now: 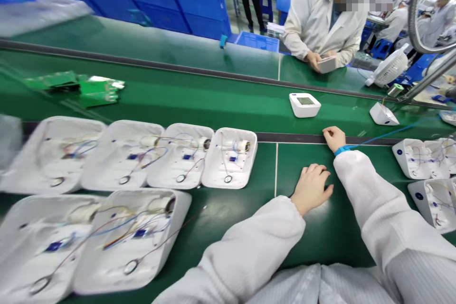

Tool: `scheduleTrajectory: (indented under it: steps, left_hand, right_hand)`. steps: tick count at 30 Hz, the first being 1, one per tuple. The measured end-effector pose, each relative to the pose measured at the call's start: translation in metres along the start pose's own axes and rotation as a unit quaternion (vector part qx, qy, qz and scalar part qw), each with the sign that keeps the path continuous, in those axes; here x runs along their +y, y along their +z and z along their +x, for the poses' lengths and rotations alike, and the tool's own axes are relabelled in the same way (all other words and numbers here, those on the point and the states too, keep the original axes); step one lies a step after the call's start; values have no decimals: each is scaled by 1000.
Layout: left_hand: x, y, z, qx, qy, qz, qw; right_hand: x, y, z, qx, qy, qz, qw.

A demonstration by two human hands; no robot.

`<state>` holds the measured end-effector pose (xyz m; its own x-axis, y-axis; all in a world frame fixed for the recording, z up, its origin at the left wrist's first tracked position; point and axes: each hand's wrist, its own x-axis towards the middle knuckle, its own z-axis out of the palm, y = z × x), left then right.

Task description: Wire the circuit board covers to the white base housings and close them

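Observation:
My left hand (312, 188) is over the green tabletop (263, 228), palm down with its fingers apart, holding nothing. Farther forward, my right hand (334, 138) is at the dark strip along the belt's near edge, its fingers curled in and no object showing in them. A blue wrist strap (342, 150) with a blue cord is on that wrist. Beyond the right hand, a white device with a grey display (305, 101) sits on the green belt (242, 99). To the left of my hands, a white open housing (231, 164) contains wires and a round metal disc.
Several more wired housings (135, 242) line the left side, and others (432, 204) stand at the right. Green circuit boards (98, 91) lie on the belt. A white housing (384, 114) is farther right. Across the belt, a co-worker (322, 19) holds a white object near a small fan (390, 66).

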<state>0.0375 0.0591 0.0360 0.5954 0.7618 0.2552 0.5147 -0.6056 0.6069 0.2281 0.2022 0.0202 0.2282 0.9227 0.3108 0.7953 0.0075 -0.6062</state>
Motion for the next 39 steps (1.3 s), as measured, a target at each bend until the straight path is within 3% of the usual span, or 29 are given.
scheduleTrajectory:
  steps: [14,19,22,24,27,31,39]
  left_hand:
    - [-13,7,6,-12,-9,-4,1000]
    - [-19,9,7,7,-17,-10,1000]
    - [-21,11,8,21,-14,-10,1000]
    - [-22,12,9,32,-15,-10,999]
    - [-25,13,10,49,-12,-14,999]
    - [-28,14,9,65,-7,-16,998]
    - [-27,14,8,61,-2,16,998]
  right_hand:
    - [11,1,3,33,-11,102,994]
    - [-1,-7,-32,29,-24,142,989]
    - [-13,-15,-76,-25,-57,176,983]
    - [-20,-19,-99,-124,-119,211,962]
    - [-25,-20,-109,-199,-118,231,945]
    - [-26,-14,-98,-226,-55,227,946]
    - [-26,-12,-98,-234,-53,214,947]
